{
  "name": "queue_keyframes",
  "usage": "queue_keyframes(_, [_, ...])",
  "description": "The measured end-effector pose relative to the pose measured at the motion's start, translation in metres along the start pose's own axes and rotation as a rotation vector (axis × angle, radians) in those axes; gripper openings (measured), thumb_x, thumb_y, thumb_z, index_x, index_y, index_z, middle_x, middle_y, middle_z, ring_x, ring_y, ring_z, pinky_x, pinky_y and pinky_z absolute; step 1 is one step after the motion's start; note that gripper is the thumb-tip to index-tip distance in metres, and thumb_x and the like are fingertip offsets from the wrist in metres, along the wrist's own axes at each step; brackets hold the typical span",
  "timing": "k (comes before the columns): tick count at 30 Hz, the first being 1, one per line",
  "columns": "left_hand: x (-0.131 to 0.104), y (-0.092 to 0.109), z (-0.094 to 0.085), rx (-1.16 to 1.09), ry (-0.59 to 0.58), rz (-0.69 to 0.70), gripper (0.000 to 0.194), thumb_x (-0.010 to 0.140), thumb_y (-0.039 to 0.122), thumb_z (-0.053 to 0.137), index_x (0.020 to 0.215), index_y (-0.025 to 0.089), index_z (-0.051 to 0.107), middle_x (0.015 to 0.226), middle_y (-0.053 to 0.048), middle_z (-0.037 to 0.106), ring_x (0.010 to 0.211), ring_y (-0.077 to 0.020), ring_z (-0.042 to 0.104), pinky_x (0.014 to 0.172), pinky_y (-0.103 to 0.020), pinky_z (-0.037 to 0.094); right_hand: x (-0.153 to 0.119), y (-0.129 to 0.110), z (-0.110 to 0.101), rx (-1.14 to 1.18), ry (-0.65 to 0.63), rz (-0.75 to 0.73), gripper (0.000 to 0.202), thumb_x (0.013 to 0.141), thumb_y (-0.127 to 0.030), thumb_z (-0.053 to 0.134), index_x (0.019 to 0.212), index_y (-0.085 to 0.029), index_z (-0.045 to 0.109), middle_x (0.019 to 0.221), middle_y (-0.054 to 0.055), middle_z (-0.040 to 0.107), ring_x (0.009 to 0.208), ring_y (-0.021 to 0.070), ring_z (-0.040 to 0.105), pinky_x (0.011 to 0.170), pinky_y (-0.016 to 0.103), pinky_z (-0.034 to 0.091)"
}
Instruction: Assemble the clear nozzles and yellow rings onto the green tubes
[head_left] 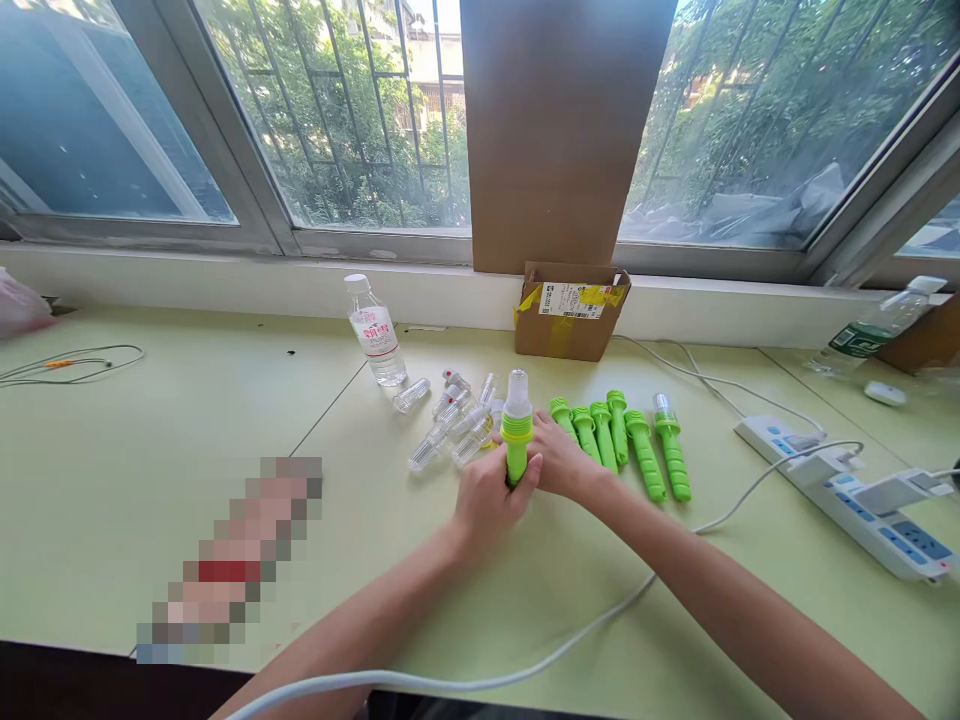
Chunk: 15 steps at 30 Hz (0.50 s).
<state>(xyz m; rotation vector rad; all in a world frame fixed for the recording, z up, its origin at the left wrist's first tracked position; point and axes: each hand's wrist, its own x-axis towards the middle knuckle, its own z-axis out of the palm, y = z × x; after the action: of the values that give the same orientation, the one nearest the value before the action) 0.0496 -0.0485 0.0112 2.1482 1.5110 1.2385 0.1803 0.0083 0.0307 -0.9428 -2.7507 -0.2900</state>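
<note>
White cable (435,685) sweeps across the foreground, well in front of the cardboard box (559,337), and curves toward a power strip (847,500) on the box's right. Between cable and box, the left hand (481,500) holds a green handle (517,455) upright, its fingers clamped around the lower end; a frosted cap (517,396) sits on top. The right hand (559,458) is just beyond, its fingers mostly hidden behind the handle, so I cannot tell whether they are apart or closed on something. Clear tubes (430,443) lie heaped in front of the box and to its left, near a water bottle (376,338); loose green handles (643,455) lie in front and to its right, one wearing a clear tip (662,403).

The step in hand looks like working on the held piece while the right hand reaches among nearby parts. The next move seems to call for a steady left grip and careful right fingers that leave the loose tubes undisturbed.
</note>
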Motion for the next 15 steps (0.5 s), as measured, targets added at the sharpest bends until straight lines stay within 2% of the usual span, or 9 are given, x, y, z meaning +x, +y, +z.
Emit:
queue_keyframes(3, [0.000, -0.001, 0.000, 0.007, 0.006, -0.006, 0.035, 0.089, 0.042, 0.046, 0.062, 0.020, 0.045, 0.053, 0.001, 0.052, 0.048, -0.0107, 0.044, 0.049, -0.024, 0.033, 0.002, -0.002, 0.001, 0.037, -0.039, 0.000, 0.020, 0.087, -0.015, 0.043, 0.087, -0.015, 0.063, 0.095, 0.013, 0.060, 0.089, 0.0233, 0.050, 0.083, 0.038, 0.039])
queue_keyframes(6, [0.000, 0.000, 0.001, 0.004, 0.002, -0.006, 0.034, 0.088, 0.043, 0.047, 0.062, 0.020, 0.046, 0.054, 0.000, 0.053, 0.048, -0.0113, 0.046, 0.049, -0.024, 0.034, 0.003, -0.003, 0.004, 0.082, -0.051, -0.002, 0.016, 0.086, -0.017, 0.047, 0.085, -0.018, 0.063, 0.091, 0.010, 0.062, 0.089, 0.0233, 0.051, 0.086, 0.039, 0.039])
queue_keyframes(15, [-0.001, 0.002, 0.002, -0.007, -0.025, -0.006, 0.034, 0.088, 0.043, 0.047, 0.064, 0.019, 0.049, 0.057, -0.001, 0.057, 0.051, -0.0118, 0.048, 0.050, -0.024, 0.036, 0.003, -0.005, 0.019, 0.146, 0.021, 0.034, 0.020, 0.088, -0.014, 0.046, 0.084, -0.020, 0.064, 0.083, 0.007, 0.064, 0.092, 0.0231, 0.051, 0.088, 0.039, 0.039])
